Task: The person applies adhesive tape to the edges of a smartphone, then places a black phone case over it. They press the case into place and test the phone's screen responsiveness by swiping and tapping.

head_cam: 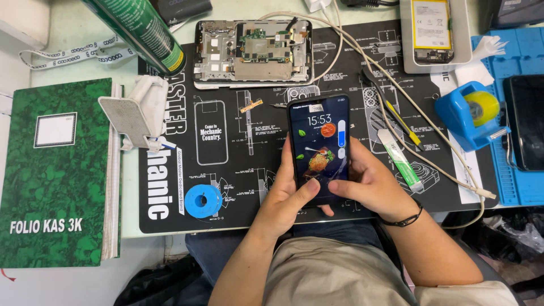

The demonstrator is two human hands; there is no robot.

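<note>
We hold the smartphone (319,148) over the bench mat (238,187), left hand (286,198) and right hand (371,187) both gripping its lower edge. Screen lit, so it powers on; opened tablet (253,52) behind lies unassembled.

Bright even light, soft shadows, sharp focus, slight edge distortion.

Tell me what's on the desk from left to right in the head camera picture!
Green marbled ledger book → white folding stand → blue solder spool → lit smartphone, held in left hand and right hand → blue tape dispenser → dark phone on blue mat.
</note>
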